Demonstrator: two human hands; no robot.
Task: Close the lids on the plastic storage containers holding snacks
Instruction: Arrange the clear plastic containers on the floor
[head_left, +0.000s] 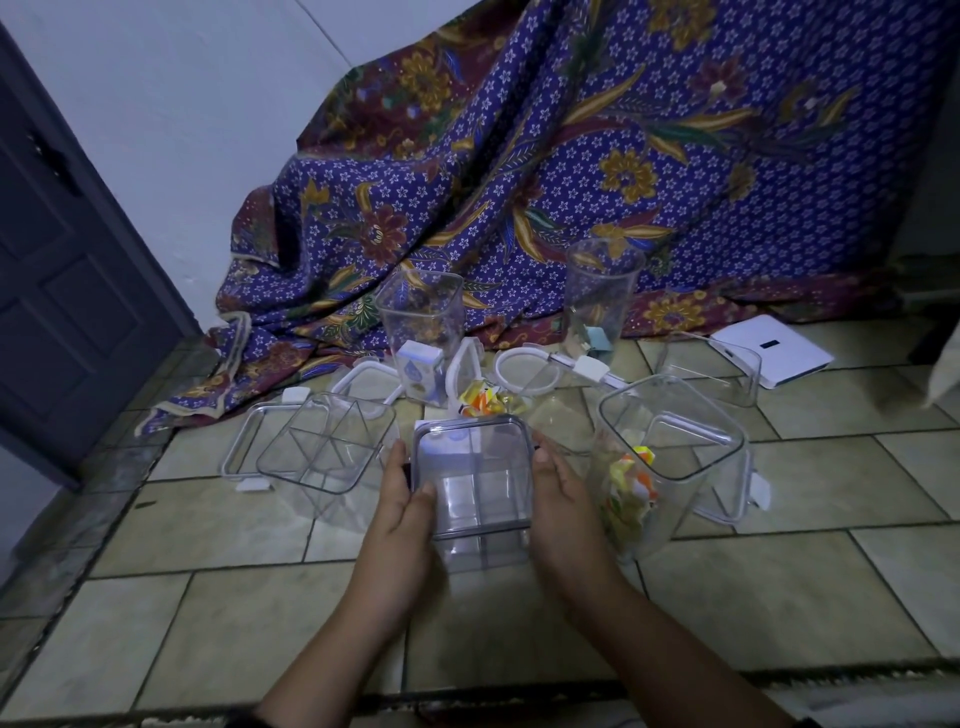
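Left hand (402, 501), right hand (558, 496): fingers clamped on square container (475, 480) sides. Lid (470, 425) on top; press corners evenly, snap latches.

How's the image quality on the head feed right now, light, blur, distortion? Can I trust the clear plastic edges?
Head view: dim and bluish, no hard shadows; wide-angle bending curves the dark door and the tile lines near the edges; both hands, left and right, look slightly soft; the clear square container with its lid on between them shows pale glare, and the transparent walls of its neighbours blend into the floor tiles.
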